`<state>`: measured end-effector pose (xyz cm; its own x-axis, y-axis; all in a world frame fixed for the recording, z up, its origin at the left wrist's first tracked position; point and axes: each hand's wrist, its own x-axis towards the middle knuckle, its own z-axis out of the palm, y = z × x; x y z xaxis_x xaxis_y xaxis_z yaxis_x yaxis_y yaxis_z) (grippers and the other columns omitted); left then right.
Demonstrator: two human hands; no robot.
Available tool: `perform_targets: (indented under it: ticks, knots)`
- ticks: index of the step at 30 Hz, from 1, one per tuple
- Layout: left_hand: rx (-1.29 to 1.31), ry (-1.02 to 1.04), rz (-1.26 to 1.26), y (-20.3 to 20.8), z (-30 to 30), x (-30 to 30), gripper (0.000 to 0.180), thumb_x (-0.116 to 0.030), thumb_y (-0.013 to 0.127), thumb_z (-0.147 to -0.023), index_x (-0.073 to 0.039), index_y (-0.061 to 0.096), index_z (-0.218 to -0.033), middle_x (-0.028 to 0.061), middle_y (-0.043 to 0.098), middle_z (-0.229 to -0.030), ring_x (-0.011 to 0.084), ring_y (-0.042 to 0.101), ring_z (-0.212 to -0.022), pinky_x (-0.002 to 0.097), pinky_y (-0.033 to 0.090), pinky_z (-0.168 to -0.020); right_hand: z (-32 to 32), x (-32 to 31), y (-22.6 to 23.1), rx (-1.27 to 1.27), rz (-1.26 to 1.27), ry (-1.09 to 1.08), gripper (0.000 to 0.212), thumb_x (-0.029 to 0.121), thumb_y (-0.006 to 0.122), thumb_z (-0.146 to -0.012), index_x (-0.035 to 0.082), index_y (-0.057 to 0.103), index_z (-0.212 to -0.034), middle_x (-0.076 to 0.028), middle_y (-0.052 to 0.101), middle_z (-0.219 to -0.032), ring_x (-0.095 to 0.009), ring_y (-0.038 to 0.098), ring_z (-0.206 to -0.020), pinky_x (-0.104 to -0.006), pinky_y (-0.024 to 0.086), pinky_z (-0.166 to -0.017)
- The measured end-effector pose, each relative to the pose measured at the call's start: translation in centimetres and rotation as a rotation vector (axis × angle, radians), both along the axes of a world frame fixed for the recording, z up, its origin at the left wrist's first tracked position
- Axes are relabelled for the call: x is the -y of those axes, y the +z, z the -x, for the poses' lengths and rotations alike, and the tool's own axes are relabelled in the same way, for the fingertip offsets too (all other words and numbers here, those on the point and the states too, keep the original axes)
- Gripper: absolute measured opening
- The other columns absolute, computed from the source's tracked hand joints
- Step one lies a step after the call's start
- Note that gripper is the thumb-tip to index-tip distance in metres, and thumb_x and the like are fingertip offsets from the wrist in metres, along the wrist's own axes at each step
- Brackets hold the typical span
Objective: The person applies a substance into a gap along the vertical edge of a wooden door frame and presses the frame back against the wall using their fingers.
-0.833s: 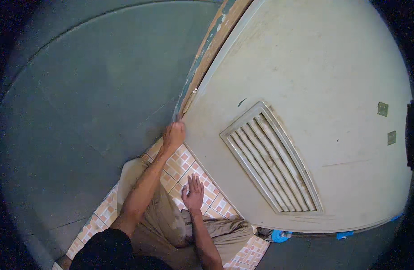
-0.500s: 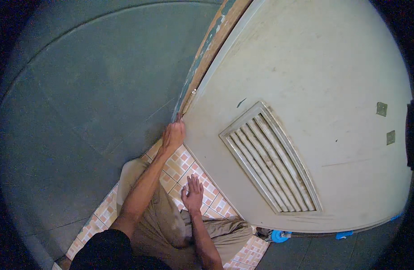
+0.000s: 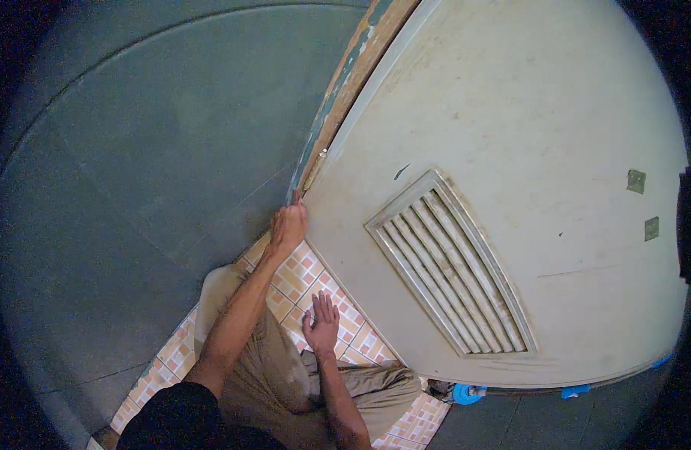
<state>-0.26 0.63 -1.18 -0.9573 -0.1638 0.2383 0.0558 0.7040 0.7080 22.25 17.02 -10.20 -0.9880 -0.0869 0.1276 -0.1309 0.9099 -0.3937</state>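
At the foot of a worn wooden door frame (image 3: 338, 112), my left hand (image 3: 289, 227) is closed, its fingers against the frame's lower end beside the door's hinge edge. What those fingers hold, if anything, is hidden by the hand. My right hand (image 3: 323, 324) hangs over the tiled floor between my knees, fingers stretched out and nothing in it. Right of both hands stands a pale, stained door (image 3: 510, 112) with a slatted metal vent (image 3: 450, 270) low in it. Flaking blue-green paint runs along the frame.
A dark grey-green wall (image 3: 158, 157) rises on the left. Patterned tile floor (image 3: 353, 330) lies under me. By the door's bottom edge is a round blue object (image 3: 465, 394), with a blue strip (image 3: 575, 391) farther right. Two small greenish patches (image 3: 636, 181) are on the door.
My left hand has shifted very slightly down at the frame's foot. My right hand stays in nearly the same place.
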Motion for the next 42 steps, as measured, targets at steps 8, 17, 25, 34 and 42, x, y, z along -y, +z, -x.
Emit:
perform_targets:
  ticks: [8, 17, 25, 34, 42]
  knots:
    - [-0.046, -0.009, -0.017, 1.6, -0.6, -0.2, 0.04, -0.021, 0.039, -0.099, 0.007, 0.066, -0.09, 0.0295, 0.063, -0.072, 0.0455, 0.064, -0.067, 0.054, 0.052, -0.061, -0.2, -0.2, -0.1, -0.039, 0.001, 0.0, 0.053, 0.023, 0.053, -0.091, 0.011, 0.045, -0.142, -0.011, 0.039, -0.151, -0.03, 0.031, -0.142, -0.0495, 0.025, -0.115]
    - [0.017, -0.051, -0.056, -1.6, 0.2, -0.1, 0.043, -0.024, 0.04, -0.098, 0.005, 0.065, -0.078, 0.0301, 0.062, -0.071, 0.0467, 0.064, -0.068, 0.0544, 0.052, -0.063, -0.1, -0.2, -0.2, -0.026, -0.026, -0.007, 0.054, 0.026, 0.051, -0.092, 0.012, 0.044, -0.143, -0.009, 0.037, -0.153, -0.027, 0.032, -0.142, -0.0474, 0.023, -0.116]
    - [-0.024, -0.014, -0.06, 1.4, -0.5, -0.5, 0.046, -0.026, 0.037, -0.1, 0.008, 0.064, -0.083, 0.0307, 0.061, -0.07, 0.0465, 0.064, -0.067, 0.0549, 0.051, -0.062, -0.2, -0.5, -0.2, -0.024, 0.018, -0.017, 0.054, 0.024, 0.053, -0.09, 0.012, 0.045, -0.142, -0.01, 0.038, -0.152, -0.029, 0.033, -0.142, -0.0491, 0.023, -0.116]
    - [0.063, -0.007, -0.036, -1.0, 0.3, 0.2, 0.045, -0.026, 0.038, -0.1, 0.005, 0.064, -0.082, 0.0299, 0.063, -0.072, 0.0457, 0.065, -0.069, 0.0554, 0.051, -0.065, 0.0, 0.0, 0.2, -0.023, 0.021, 0.003, 0.052, 0.024, 0.052, -0.091, 0.01, 0.047, -0.141, -0.011, 0.04, -0.151, -0.03, 0.034, -0.141, -0.0503, 0.024, -0.115]
    - [-0.091, 0.05, -0.024, 0.2, 0.0, -0.6, 0.05, -0.027, 0.039, -0.1, 0.003, 0.064, -0.069, 0.0288, 0.061, -0.066, 0.0449, 0.064, -0.063, 0.0541, 0.051, -0.059, -0.1, -0.4, 0.0, -0.02, 0.017, -0.008, 0.053, 0.025, 0.052, -0.091, 0.011, 0.046, -0.141, -0.01, 0.038, -0.152, -0.03, 0.032, -0.142, -0.0504, 0.024, -0.115]
